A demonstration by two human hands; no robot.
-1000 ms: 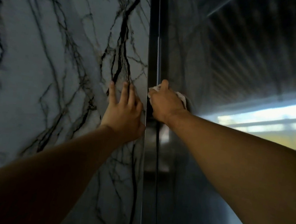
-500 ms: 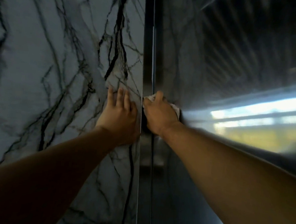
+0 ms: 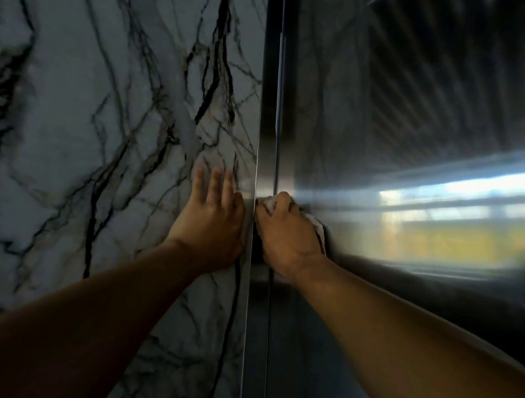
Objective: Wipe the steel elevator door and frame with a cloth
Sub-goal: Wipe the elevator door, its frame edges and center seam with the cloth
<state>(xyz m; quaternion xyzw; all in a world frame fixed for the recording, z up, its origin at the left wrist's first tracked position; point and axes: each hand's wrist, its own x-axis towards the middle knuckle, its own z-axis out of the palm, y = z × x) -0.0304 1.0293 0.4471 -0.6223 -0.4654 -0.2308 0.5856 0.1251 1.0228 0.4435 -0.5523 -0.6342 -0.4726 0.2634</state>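
A: Right hand. Closed over a white cloth, fingers curled, knuckles toward the camera. Cloth shows at two spots: a bit by the fingertips, a fold along the hand's outer edge.

B: Where is it pressed?

A: Against the steel frame, at the dark vertical strip where frame meets the door. The cloth's outer fold lies on the door side.

B: Left hand?

A: Flat and open on the marble wall, fingers straight and close together, pointing up. Holds nothing. Its thumb side sits just beside the frame's bright edge; whether it touches the edge, I cannot tell.

B: The two hands relative to each other?

A: Level, near each other, the frame edge between them. Both forearms bare, reaching up from the bottom corners.

B: Surroundings?

A: Wall is pale grey with black veining. Door is brushed steel, dark above, with a bright blurred reflection of white and yellow bands at right, level with the hands.
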